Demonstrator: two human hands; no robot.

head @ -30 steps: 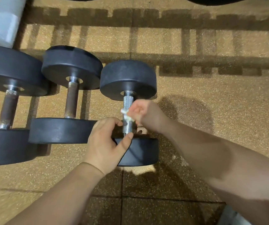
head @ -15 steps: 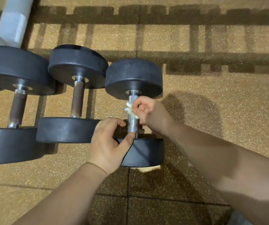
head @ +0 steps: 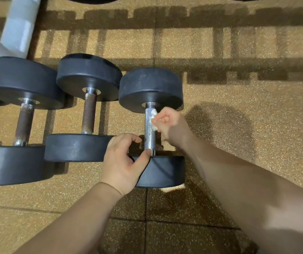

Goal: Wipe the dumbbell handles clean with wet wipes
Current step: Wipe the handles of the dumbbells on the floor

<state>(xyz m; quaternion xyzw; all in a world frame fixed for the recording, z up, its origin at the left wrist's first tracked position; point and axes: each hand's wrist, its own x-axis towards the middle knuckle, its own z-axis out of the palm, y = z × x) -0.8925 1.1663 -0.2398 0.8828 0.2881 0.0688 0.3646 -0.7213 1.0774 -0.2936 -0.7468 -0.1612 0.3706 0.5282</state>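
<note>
White crumpled wet wipe (head: 154, 120): pinched in your R hand (head: 168, 123), fingers curled tight on it, wad pressed to the right side of the knurled steel handle (head: 149, 133), far half, just short of the far head (head: 150, 88).

L hand (head: 122, 160): curled on the near end of the same dumbbell (head: 165, 173). Thumb tip sits against the base of the handle where it meets the near head. Fingers hook over that head's inner face. Can't tell whether your forefinger touches the handle.

Dumbbell: lying on the floor, handle running away from you, black round heads both ends, rightmost of the row. Handle bright and silvery along its length.

Middle dumbbell (head: 89, 114): just to the left, parallel. Brown rusty handle with chrome collars. Its near head sits right beside your L hand.

Left dumbbell (head: 25, 123): larger heads, same rusty brown handle, near head cut off by the frame edge. Edge of a 4th black head at far left, mostly out of view.

White post (head: 18, 24): top left, behind the left dumbbell's far head.

Floor (head: 247, 153): tan speckled rubber tiles with seams visible, barred shadows across the far part, a round shadow right of your R hand.
</note>
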